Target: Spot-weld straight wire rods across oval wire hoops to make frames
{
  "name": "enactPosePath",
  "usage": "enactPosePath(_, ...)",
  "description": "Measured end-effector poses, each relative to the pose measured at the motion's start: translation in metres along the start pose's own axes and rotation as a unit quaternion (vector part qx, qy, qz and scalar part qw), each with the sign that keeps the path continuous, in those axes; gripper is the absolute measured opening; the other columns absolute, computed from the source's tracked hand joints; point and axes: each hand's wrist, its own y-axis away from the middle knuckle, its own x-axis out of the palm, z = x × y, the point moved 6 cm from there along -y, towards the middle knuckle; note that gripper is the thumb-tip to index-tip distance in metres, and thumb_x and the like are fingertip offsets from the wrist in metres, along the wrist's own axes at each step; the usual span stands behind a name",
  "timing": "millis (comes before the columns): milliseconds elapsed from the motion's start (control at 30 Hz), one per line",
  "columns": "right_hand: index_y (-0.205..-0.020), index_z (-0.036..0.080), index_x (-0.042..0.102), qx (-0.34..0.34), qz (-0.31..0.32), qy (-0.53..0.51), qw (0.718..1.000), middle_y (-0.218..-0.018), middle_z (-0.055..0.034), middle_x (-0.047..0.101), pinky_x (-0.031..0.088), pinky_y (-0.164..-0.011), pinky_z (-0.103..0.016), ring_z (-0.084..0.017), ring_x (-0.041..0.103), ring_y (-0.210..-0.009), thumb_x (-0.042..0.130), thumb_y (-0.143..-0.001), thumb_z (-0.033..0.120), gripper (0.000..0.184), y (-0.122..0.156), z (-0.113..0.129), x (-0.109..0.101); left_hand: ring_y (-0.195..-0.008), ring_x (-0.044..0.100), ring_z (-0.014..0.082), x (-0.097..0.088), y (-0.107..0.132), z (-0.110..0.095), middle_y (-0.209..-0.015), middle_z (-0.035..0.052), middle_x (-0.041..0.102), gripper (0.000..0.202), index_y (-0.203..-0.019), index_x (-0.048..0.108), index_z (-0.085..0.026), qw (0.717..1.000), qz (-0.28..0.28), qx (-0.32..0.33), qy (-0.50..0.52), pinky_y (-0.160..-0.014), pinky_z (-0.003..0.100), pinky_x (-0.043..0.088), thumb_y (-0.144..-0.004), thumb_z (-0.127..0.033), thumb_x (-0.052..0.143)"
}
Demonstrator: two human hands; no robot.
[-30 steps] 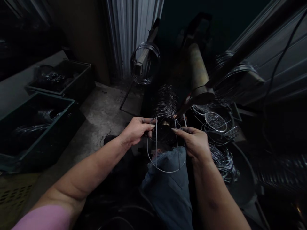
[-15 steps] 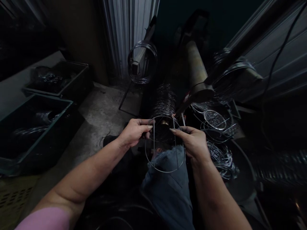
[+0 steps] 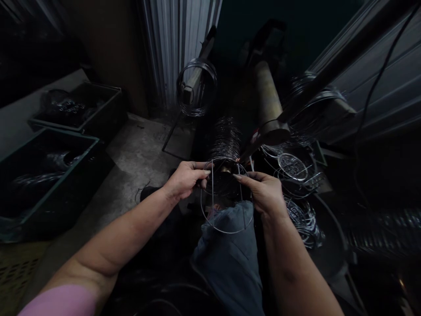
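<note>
Between my two hands I hold up a round wire ring (image 3: 226, 231) with two straight cross wires. My left hand (image 3: 184, 179) pinches its upper left rim, fingers closed on the wire. The upper right rim is pinched the same way by my right hand (image 3: 265, 192). The ring hangs over my knee in grey-blue trousers (image 3: 232, 259). Just behind it sits a dark stack of similar wire rings (image 3: 226, 139) on a spindle, with a brass tip showing at its front.
Two dark green crates (image 3: 42, 175) with wire parts stand on the concrete floor at left. A wire coil (image 3: 196, 87) leans against the corrugated wall. Right of my hands lie a metal cylinder (image 3: 268, 103), a round wire grille (image 3: 291, 166) and a heap of rings (image 3: 304, 219).
Both hands and the ring stay nearly in place; the ring shifted slightly up, and the view swayed a little.
</note>
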Motion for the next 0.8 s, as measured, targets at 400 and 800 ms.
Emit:
enactPosePath(400,-0.070,0.012,0.065,0.030,0.037,-0.112,0.993,-0.052,0.0025,0.050,0.025,-0.031,-0.014,-0.003,0.036,-0.036,0.082,-0.052,0.032,0.033,0.021,-0.026,-0.009,-0.067,0.059,0.0112,0.003,0.018,0.009,-0.079,0.0038,0.067,0.031,-0.092,0.068,-0.014,0.987,-0.012,0.077,-0.140,-0.065,0.023,0.046,-0.064,-0.029,0.070)
enactPosePath(800,-0.070,0.012,0.065,0.025,-0.003,-0.081,0.996,-0.053,0.0002,0.054,0.024,-0.032,-0.015,-0.004,0.036,-0.037,0.080,-0.054,0.035,0.032,0.050,-0.044,-0.050,-0.069,0.061,0.0156,0.023,0.006,0.020,-0.074,0.0033,0.067,0.038,-0.099,0.066,-0.015,0.962,0.019,0.062,-0.265,-0.065,0.026,0.047,-0.063,-0.027,0.067)
